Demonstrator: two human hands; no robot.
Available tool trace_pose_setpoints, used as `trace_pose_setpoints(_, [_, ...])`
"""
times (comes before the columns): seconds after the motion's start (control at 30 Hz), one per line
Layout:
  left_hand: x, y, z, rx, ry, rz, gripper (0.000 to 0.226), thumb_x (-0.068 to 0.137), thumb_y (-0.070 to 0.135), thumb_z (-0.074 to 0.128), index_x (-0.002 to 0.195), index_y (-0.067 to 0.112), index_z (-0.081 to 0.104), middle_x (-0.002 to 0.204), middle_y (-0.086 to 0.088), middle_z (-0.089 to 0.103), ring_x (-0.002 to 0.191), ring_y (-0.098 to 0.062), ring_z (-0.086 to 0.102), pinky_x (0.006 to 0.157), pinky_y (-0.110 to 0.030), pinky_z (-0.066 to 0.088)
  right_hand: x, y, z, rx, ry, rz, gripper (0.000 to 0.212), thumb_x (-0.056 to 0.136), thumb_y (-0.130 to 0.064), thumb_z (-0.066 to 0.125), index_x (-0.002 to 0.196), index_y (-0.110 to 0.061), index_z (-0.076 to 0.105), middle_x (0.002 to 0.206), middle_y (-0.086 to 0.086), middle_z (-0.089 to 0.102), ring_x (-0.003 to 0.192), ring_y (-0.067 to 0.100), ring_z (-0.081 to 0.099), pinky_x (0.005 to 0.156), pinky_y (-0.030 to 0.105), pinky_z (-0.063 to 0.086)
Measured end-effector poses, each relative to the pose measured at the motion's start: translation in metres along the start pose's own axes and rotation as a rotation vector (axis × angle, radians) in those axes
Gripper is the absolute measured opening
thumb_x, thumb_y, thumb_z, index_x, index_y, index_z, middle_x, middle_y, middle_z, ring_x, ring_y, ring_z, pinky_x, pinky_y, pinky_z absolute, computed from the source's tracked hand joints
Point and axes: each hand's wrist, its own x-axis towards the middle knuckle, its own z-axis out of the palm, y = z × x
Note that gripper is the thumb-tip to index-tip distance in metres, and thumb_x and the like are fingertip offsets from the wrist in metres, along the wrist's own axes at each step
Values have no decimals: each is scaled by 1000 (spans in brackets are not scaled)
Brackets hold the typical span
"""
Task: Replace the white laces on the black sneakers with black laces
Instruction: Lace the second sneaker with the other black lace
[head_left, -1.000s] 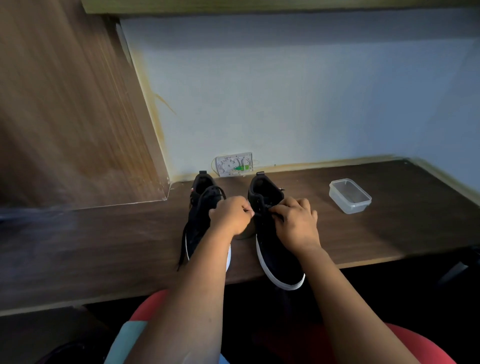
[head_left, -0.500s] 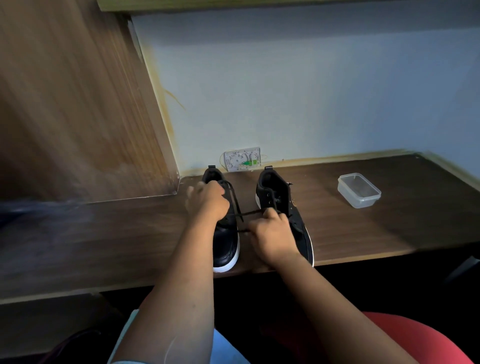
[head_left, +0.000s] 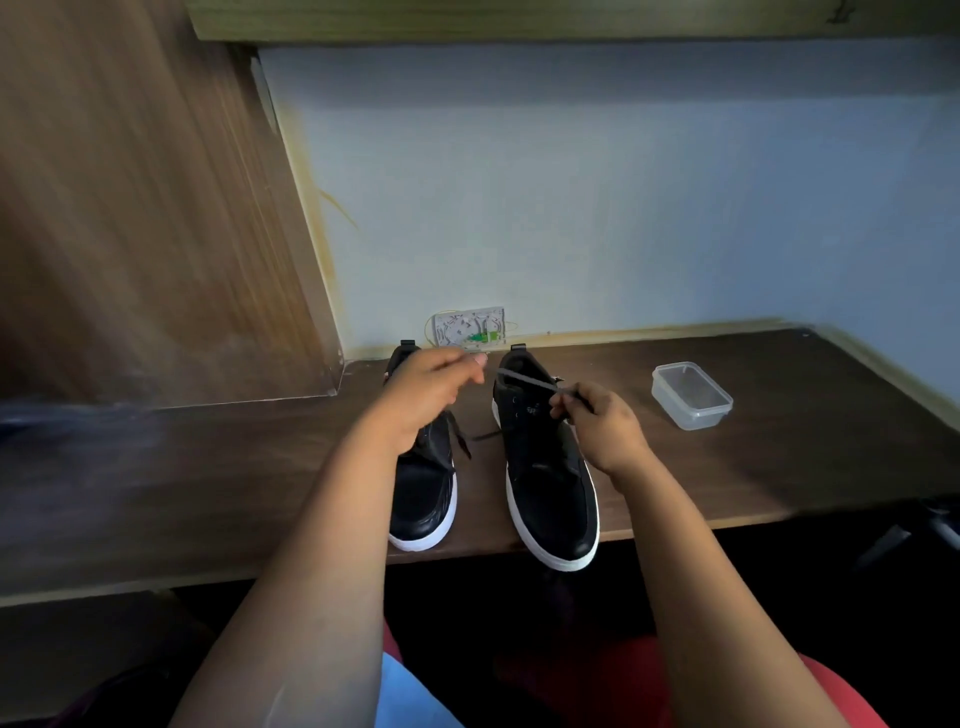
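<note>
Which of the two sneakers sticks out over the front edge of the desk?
The right sneaker, below the right hand: its white-soled toe overhangs the desk edge. The left sneaker appears to end at the edge.

Both bare forearms extend forward from the bottom edge, converging slightly. Left hand (head_left: 423, 392) raised, back of hand toward the camera, fingers curled with thumb and fingertips brought together; whether they pinch anything cannot be told. Right hand (head_left: 605, 423) lower and to the right, fingers curled, pinching a thin dark lace (head_left: 527, 382) at the fingertips.
</note>
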Motion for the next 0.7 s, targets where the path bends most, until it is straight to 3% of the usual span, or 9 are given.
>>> trace_pose_setpoints(0.1, [1, 5, -4, -282, 7, 24, 26, 97, 20, 54, 72, 14, 62, 57, 9, 47, 55, -7, 41, 63, -21, 36, 0, 4, -1, -51, -63, 6, 16, 96, -19, 52, 103, -22, 66, 103, -2, 67, 101, 20, 60, 88, 32, 44])
trace_pose_setpoints(0.2, [-4, 9, 9, -43, -101, 91, 26, 98, 17, 52, 76, 16, 66, 69, 9, 60, 65, -3, 49, 64, -12, 40, -6, -13, 4, -113, -95, -293, 39, 86, -35, 62, 124, -29, 57, 113, -8, 66, 111, 18, 58, 98, 34, 42])
trace_pose_setpoints(0.3, [-6, 9, 22, -23, -147, 87, 26, 97, 17, 54, 74, 16, 67, 79, -1, 62, 71, -4, 51, 71, -15, 41, -9, -27, 10, -155, -37, -497, 9, 95, -31, 54, 99, -29, 61, 87, -13, 67, 92, 21, 58, 86, 36, 42])
trace_pose_setpoints(0.4, [-4, 14, 15, -201, -82, 43, 25, 97, 18, 54, 73, 16, 63, 72, 2, 57, 70, -8, 52, 73, -22, 40, -9, -17, 3, -269, 152, -431, 21, 99, -33, 44, 87, -33, 61, 72, -12, 62, 85, 21, 45, 78, 39, 41])
trace_pose_setpoints(0.5, [-3, 17, 7, -406, -79, 10, 27, 98, 19, 50, 73, 17, 58, 66, 7, 55, 70, -10, 52, 81, -29, 41, -2, 6, -8, -416, 128, -149, 25, 100, -34, 41, 98, -31, 66, 84, -7, 67, 100, 24, 43, 82, 38, 37])
trace_pose_setpoints(0.57, [-3, 16, 6, -426, -77, 7, 26, 98, 19, 49, 73, 18, 57, 66, 8, 55, 71, -9, 53, 84, -31, 42, -1, 13, -11, -531, 57, -34, 25, 100, -33, 42, 109, -31, 66, 102, -4, 64, 112, 27, 40, 82, 37, 32])
trace_pose_setpoints(0.63, [-2, 14, 10, -324, -79, 23, 26, 97, 17, 50, 73, 18, 60, 70, 6, 56, 71, -9, 54, 82, -30, 41, -2, 9, -8, -554, 10, -110, 31, 96, -38, 52, 126, -35, 59, 117, -6, 57, 116, 26, 37, 84, 35, 30])
trace_pose_setpoints(0.7, [-2, 12, 18, -190, -84, 27, 24, 96, 16, 53, 74, 18, 64, 74, 4, 59, 72, -9, 54, 81, -26, 43, -5, -5, 0, -383, -29, -280, 41, 91, -39, 60, 131, -33, 55, 114, -9, 59, 110, 21, 39, 88, 33, 35])
